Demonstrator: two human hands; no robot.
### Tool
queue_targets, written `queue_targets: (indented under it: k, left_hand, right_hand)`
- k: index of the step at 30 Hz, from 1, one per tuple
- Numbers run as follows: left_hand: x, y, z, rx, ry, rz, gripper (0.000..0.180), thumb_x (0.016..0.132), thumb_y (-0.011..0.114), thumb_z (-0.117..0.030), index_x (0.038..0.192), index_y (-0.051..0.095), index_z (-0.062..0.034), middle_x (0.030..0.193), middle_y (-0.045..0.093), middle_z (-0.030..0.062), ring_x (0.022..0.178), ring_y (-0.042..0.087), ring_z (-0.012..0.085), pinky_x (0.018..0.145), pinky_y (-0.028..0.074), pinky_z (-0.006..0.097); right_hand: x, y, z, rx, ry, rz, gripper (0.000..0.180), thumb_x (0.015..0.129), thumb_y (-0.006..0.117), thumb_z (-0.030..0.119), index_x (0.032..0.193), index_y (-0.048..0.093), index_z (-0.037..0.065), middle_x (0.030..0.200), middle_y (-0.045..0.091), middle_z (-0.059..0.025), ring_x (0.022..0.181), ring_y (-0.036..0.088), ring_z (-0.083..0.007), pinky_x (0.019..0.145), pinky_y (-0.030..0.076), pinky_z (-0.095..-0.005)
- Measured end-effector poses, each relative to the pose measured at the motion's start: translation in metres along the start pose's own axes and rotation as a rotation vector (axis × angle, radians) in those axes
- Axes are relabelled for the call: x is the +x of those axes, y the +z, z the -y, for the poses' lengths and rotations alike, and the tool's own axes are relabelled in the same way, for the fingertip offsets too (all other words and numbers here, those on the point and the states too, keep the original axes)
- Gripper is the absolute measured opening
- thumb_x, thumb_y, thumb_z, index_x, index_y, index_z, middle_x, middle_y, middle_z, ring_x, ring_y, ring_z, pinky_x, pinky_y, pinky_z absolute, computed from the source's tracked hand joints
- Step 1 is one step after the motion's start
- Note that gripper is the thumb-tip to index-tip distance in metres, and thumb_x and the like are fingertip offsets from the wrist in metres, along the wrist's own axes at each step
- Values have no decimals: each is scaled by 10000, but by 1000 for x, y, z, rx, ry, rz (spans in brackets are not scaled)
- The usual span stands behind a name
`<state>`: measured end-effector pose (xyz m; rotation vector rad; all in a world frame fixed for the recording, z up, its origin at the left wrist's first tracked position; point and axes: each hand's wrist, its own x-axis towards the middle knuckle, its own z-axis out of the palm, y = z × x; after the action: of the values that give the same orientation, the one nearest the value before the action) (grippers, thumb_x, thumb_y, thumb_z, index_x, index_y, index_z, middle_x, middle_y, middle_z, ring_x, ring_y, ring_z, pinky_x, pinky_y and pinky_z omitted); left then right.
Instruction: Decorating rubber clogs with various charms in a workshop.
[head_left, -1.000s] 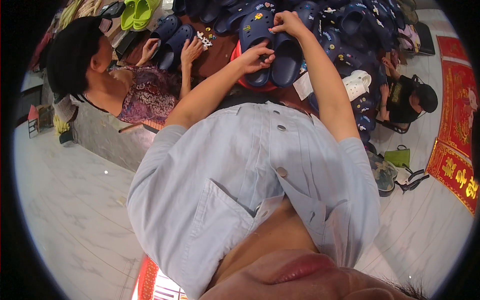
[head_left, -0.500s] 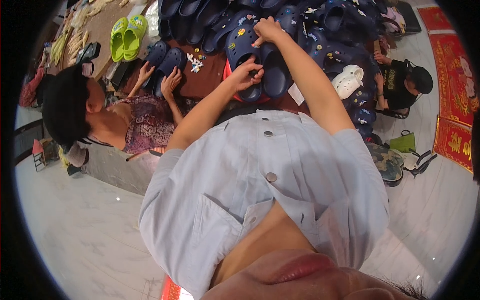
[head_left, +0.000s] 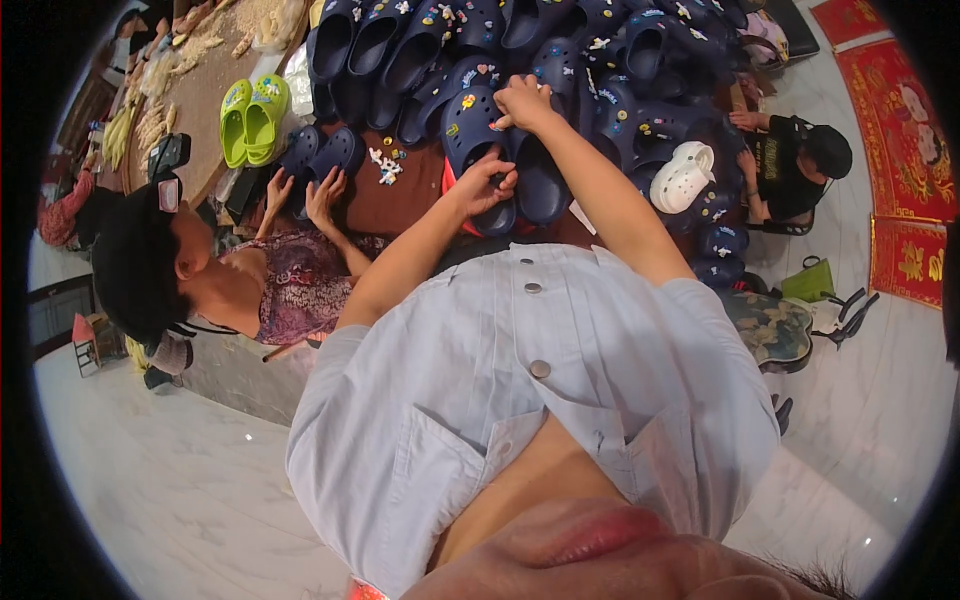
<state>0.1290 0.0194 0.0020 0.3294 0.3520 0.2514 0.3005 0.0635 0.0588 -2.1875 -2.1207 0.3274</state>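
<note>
I see the left navy clog (head_left: 463, 143) near the table (head_left: 409, 186) edge, upper charm (head_left: 468, 101) fitted; right navy clog (head_left: 543, 187) upper hidden, can't tell what's left. Left hand (head_left: 486, 183) half-curled at left clog's opening; right hand (head_left: 524, 103) pinched at its upper, contents unclear. Loose charms (head_left: 385, 166) unused

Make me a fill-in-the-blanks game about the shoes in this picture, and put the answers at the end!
1. The left hand and right hand are at a clog coloured navy ____.
2. Exactly ____ lime-green clogs show.
3. The white clog lies on the person's ____ side.

Missing words: blue; two; right
</note>
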Motion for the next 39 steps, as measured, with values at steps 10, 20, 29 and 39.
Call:
queue_targets:
  k: [10,20,29,39]
  left_hand:
    - [2,-9,2,-17,46,23,282,935,461,-57,1096,335,-251,703,494,64,579,450,128,521,364,244]
    - [4,-7,5,30,80,-19,181,887,501,-63,1001,393,-152,712,517,72,561,466,132,508,363,245]
    - [-3,8,3,110,109,-30,321,875,481,-48,1158,404,-178,753,488,45,603,457,114,518,357,229]
    - [-1,4,4,145,109,1,299,874,485,-52,1149,410,-145,736,487,43,606,457,112,522,345,227]
  right_hand:
    - [-12,1,7,109,-26,-83,171,639,789,271,737,698,164,767,669,-35,980,567,-247,821,320,-477]
    - [-51,20,27,-241,-221,-436,128,778,608,154,797,707,75,885,602,-60,1011,500,-265,893,309,-502]
    - [-60,14,29,-108,-177,-271,175,779,617,155,888,706,52,1050,569,-95,1105,444,-289,906,294,-563]
    - [-54,11,33,-141,-148,-178,155,736,622,152,819,730,77,1027,604,-85,1110,466,-275,912,297,-557]
